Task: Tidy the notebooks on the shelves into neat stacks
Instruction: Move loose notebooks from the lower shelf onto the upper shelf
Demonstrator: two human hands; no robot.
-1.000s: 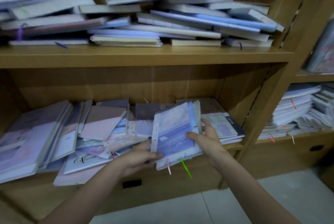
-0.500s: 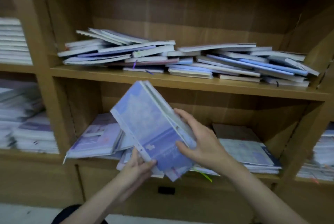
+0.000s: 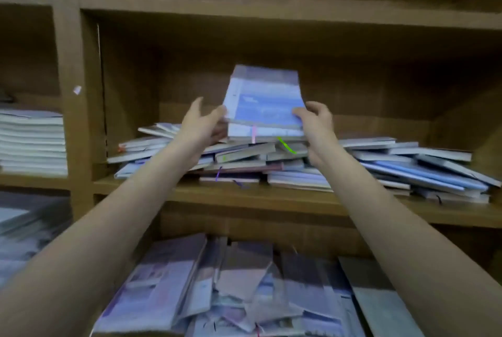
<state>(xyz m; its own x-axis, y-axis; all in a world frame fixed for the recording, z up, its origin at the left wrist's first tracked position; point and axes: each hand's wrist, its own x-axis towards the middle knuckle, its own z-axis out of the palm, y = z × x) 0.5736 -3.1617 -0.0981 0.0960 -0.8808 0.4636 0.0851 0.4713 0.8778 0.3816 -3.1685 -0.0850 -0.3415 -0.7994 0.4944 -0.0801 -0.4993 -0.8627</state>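
Observation:
A small stack of blue-covered notebooks (image 3: pixel 264 103), with a pink and a green ribbon hanging from its near edge, is held just above the jumbled pile of notebooks (image 3: pixel 407 165) on the middle shelf (image 3: pixel 298 200). My left hand (image 3: pixel 202 124) grips the stack's left edge with its fingers underneath. At the right edge my right hand (image 3: pixel 316 122) holds it, thumb on the cover. More notebooks (image 3: pixel 190 282) lie scattered and overlapping on the lower shelf, blurred.
A neat white stack of notebooks (image 3: pixel 32 143) sits in the left compartment behind a wooden upright (image 3: pixel 73 119). The shelf board above (image 3: pixel 271 7) leaves tall room over the pile. A grey notebook (image 3: pixel 380 301) lies at the lower shelf's right.
Both hands lifted the blue stack off the lower shelf and carried it up over the middle shelf's pile. The stack turned from tilted to nearly flat, and the view rose with it.

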